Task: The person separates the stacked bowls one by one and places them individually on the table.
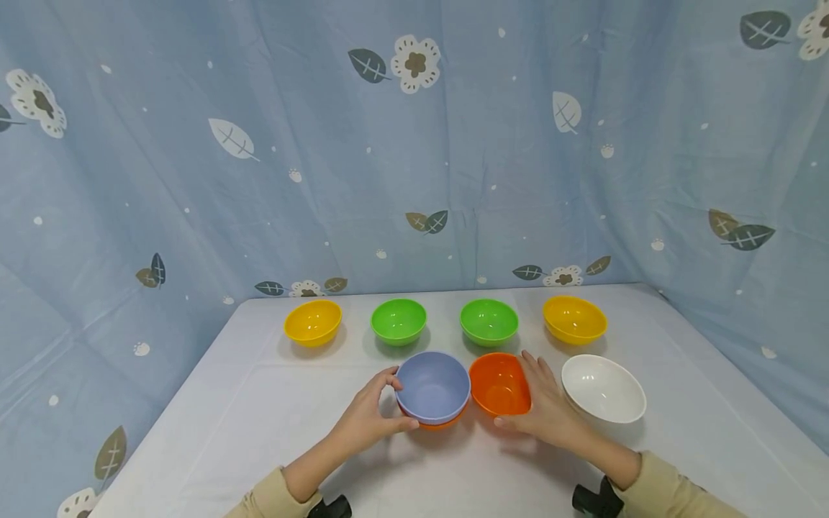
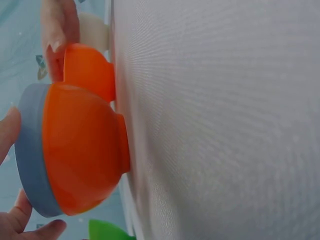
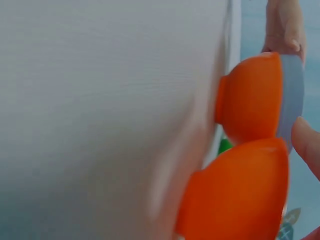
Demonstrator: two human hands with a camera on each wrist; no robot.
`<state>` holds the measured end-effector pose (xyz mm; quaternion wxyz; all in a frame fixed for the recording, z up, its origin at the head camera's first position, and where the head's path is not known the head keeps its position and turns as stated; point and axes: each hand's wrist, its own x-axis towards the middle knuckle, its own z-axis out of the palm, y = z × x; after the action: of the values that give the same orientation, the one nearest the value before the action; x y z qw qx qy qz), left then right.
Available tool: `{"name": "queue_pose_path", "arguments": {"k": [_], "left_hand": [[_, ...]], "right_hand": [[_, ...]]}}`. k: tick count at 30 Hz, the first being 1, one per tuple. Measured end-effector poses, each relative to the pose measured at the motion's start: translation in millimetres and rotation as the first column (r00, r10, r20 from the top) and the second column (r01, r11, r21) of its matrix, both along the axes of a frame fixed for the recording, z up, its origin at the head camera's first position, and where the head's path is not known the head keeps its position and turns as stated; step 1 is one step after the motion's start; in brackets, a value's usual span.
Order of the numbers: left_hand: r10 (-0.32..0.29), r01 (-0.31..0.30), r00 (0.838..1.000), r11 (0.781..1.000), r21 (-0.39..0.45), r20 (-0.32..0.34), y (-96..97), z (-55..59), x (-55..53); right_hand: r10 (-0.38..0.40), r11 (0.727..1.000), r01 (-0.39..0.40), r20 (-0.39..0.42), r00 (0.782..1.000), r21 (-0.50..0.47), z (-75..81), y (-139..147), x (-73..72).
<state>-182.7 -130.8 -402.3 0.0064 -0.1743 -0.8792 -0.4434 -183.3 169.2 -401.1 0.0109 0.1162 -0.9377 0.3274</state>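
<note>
A periwinkle-blue bowl (image 1: 432,387) sits nested in an orange bowl (image 2: 82,150), whose foot rests on the table. My left hand (image 1: 365,417) holds the blue bowl by its left side, thumb at the near edge and fingers at the rim farther back. Right beside this stack stands a second orange bowl (image 1: 499,385), upright. Around its right side my right hand (image 1: 553,411) is spread, fingers at the far right rim and thumb (image 3: 306,145) by the near rim. The two orange bowls stand side by side, close against each other in the wrist views.
A white bowl (image 1: 604,388) stands just right of my right hand. Along the back are a yellow bowl (image 1: 313,323), a green bowl (image 1: 398,321), another green bowl (image 1: 488,322) and another yellow bowl (image 1: 574,320). A blue patterned curtain (image 1: 324,180) hangs behind the white-covered table (image 1: 259,432).
</note>
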Motion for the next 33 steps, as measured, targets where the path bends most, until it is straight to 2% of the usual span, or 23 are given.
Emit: {"name": "queue_pose_path", "arguments": {"k": [4,13,21,33], "left_hand": [[0.010,-0.010,1.000,1.000,0.003,-0.004,0.7,0.4,-0.2],[0.042,-0.042,0.999,0.999,0.032,-0.012,2.3,1.1,0.1],[0.015,-0.016,1.000,0.999,0.036,0.028,8.4,-0.6,-3.7],[-0.069,0.065,0.996,0.996,0.055,0.056,15.2,-0.5,-10.8]], "right_hand": [[0.031,0.999,-0.032,-0.024,0.999,-0.037,5.6,-8.0,-1.5],[0.098,0.993,-0.097,0.013,0.995,-0.072,16.9,-31.9,-5.2],[0.189,0.978,-0.187,0.016,0.982,-0.091,16.1,-49.5,-12.3],[0.208,0.973,-0.205,0.019,0.978,-0.104,12.0,-64.1,-19.9]]}}
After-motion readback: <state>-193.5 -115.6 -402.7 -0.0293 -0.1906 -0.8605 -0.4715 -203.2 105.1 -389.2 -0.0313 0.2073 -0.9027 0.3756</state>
